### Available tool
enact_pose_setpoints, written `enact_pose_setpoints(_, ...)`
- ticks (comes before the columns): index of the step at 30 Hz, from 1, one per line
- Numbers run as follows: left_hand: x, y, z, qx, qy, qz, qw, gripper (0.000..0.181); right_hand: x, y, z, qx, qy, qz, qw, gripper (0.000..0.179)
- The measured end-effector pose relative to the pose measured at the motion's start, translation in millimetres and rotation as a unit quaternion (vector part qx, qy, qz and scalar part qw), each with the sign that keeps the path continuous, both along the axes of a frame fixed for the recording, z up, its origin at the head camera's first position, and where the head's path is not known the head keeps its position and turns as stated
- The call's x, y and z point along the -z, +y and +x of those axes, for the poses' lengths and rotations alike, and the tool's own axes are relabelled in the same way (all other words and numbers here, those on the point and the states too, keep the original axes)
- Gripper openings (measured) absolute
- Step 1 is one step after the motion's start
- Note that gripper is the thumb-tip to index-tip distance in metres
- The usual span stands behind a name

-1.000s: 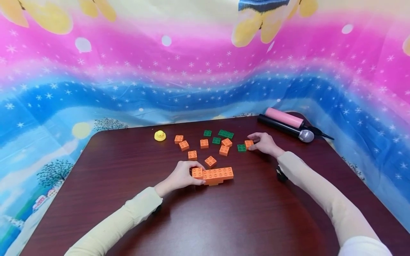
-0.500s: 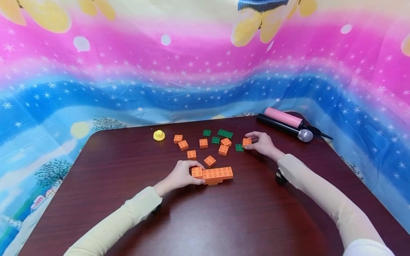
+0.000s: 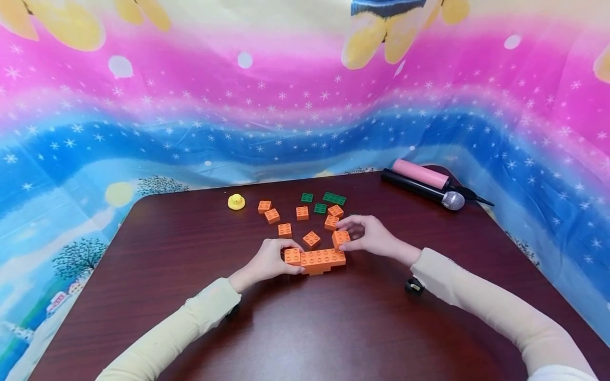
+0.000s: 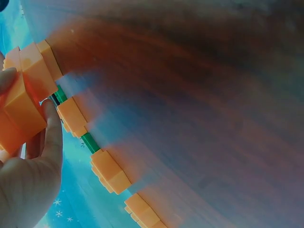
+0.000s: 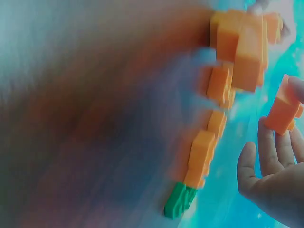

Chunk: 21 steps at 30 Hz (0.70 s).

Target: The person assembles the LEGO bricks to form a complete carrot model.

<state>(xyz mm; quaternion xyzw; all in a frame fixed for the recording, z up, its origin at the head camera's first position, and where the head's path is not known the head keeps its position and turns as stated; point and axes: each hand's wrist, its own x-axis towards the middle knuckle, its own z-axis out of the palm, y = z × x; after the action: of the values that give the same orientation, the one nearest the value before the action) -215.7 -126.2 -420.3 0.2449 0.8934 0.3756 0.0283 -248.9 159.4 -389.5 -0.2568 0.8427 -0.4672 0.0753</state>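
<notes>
In the head view my left hand (image 3: 269,263) grips the left end of an orange toy-brick structure (image 3: 324,259), a row of studded bricks on a narrower base. Its thumb lies along the front and its fingers are behind. My right hand (image 3: 374,238) pinches a loose orange brick (image 3: 340,239) between thumb and fingers, close over the structure's right end. The right wrist view shows that pinched orange brick (image 5: 284,107) apart from the structure (image 5: 244,50), studs facing away from the table. In the left wrist view the left hand (image 4: 35,175) curls round the structure's end (image 4: 23,114).
Several loose orange bricks (image 3: 284,230) and green bricks (image 3: 335,198) lie beyond the structure on the dark wooden table (image 3: 314,328). A yellow rubber duck (image 3: 236,202) sits at the back left. A black microphone (image 3: 419,188) and a pink cylinder (image 3: 421,174) lie at the back right.
My right hand has lifted an orange brick from beside a green one and carried it left and nearer, over the structure's right end. My left hand keeps its grip in place.
</notes>
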Motion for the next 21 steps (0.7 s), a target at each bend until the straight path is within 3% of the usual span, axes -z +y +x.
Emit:
enact_pose_setpoints(5, 0.3, 0.6, -0.3, -0.004, -0.001, -0.005, 1.0000, 0.035, 4.8, -2.9, 9.2, -0.019, -0.003, 0.011, 0.9998, 0.047)
enact_pose_setpoints(21, -1.6, 1.7, 1.2, 0.000, 0.004, -0.009, 0.9999, 0.035, 8.2, -3.6, 14.8, -0.030, 0.007, 0.023, 0.9993, 0.043)
